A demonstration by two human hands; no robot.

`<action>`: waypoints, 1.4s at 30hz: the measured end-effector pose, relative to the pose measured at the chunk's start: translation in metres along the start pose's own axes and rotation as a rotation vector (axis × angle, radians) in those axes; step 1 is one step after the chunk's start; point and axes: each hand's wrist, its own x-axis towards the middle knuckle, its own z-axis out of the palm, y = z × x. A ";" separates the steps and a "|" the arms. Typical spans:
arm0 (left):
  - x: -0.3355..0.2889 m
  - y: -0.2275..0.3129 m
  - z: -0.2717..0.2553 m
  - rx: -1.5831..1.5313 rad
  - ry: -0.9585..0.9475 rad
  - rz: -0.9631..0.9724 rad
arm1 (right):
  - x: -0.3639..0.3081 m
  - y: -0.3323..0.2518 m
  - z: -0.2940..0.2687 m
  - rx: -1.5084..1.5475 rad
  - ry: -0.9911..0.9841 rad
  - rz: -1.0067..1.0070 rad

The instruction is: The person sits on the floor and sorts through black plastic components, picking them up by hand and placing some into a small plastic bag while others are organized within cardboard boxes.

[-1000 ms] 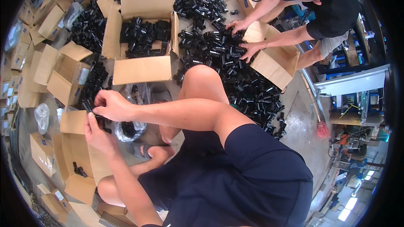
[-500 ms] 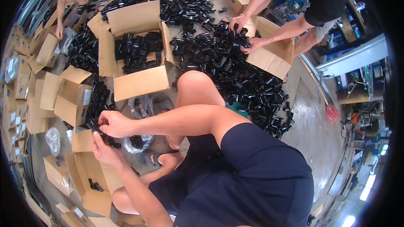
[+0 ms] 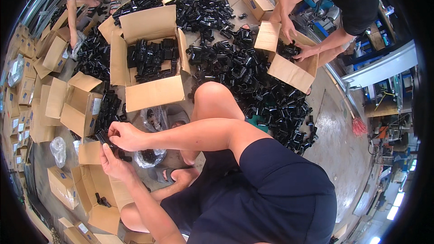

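Head view, left of frame: our right hand (image 3: 126, 136) and left hand (image 3: 113, 165) both closed on small black part (image 3: 105, 138), above open cardboard box (image 3: 97, 185) on floor.

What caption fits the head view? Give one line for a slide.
Both hands, left hand and right hand, hold a small black part above an open cardboard box.

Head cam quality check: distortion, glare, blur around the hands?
Head view: strong fisheye, black vignette ring, box edges bending toward the rim. Even daylight, soft shadows; glare only on the clear plastic bag and grey concrete floor. Left hand and right hand sharp on a small black plastic part; no motion blur.
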 end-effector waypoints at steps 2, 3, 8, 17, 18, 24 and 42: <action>-0.001 0.003 0.003 -0.009 0.002 -0.005 | 0.003 -0.001 -0.001 -0.057 -0.024 -0.033; -0.005 0.007 0.007 -0.012 0.005 -0.017 | 0.003 -0.003 -0.002 -0.093 -0.022 0.028; -0.006 0.011 0.008 -0.023 0.003 0.014 | -0.001 -0.009 -0.004 -0.055 -0.063 0.008; 0.003 -0.008 0.000 0.013 0.077 0.074 | 0.007 0.000 0.002 -0.063 -0.055 0.097; 0.005 -0.008 -0.005 0.043 0.102 0.093 | 0.001 -0.011 0.005 0.070 -0.094 0.121; 0.000 -0.005 0.003 -0.093 0.093 0.079 | 0.007 0.000 0.005 0.099 -0.077 0.116; -0.002 0.004 0.001 -0.105 0.099 0.059 | 0.008 -0.001 0.002 0.049 -0.158 0.068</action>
